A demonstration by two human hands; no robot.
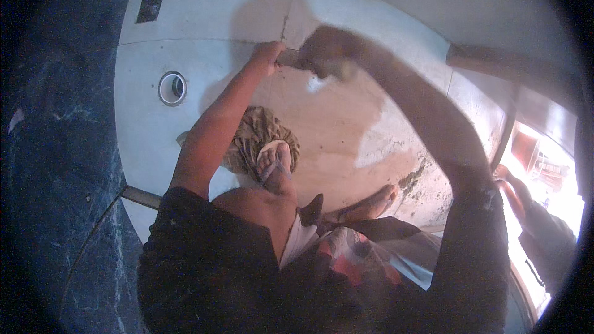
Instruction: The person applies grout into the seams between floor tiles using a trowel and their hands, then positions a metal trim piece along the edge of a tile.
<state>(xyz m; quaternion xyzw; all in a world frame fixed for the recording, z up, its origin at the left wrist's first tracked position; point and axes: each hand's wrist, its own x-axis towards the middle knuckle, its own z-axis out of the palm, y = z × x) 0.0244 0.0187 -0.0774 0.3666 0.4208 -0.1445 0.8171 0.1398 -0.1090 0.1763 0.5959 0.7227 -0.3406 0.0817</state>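
My left hand (269,57) reaches out over pale floor tiles, its fingers closed around one end of a short, flat grey-brown piece (289,58). The other end runs up to my right hand (327,52), which is dark, bent over and partly smeared. Its fingers look closed, but what they hold is hidden. A blurred yellowish patch shows beside that wrist. Below my left forearm, a bunched brown cloth (258,128) lies under and around my sandalled foot (275,164).
A white round pipe opening (172,88) and a dark square drain (150,8) sit in the tiles at left. Dark marbled slabs (62,117) border them. Brown wet smears cover the middle tiles. Another person's foot (515,193) is by the bright doorway at right.
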